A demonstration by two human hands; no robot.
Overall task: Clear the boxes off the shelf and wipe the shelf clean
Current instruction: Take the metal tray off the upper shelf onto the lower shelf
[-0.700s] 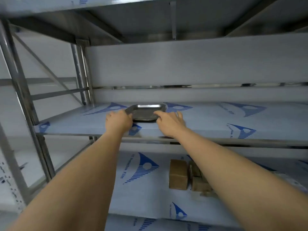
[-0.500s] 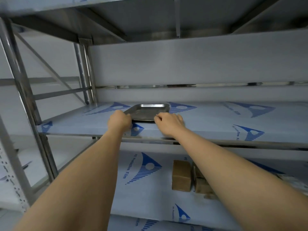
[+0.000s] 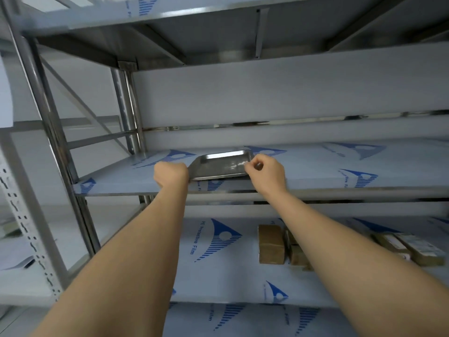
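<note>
A shallow steel tray lies near the front of the upper shelf, which is covered in white film with blue logos. My left hand grips the tray's left edge. Closed on its right edge is my right hand. The tray looks tilted, its near edge at the shelf front. On the shelf below, brown cardboard boxes stand behind my right forearm, with longer flat boxes further right.
Steel uprights and a diagonal brace stand at the left of the rack. Another shelf's underside hangs close above. A perforated white post rises at the near left. The lowest shelf shows at the bottom.
Both hands have closed tighter on the tray's sides, the right moving from its front edge to its right edge. The view has tilted up and moved closer.
</note>
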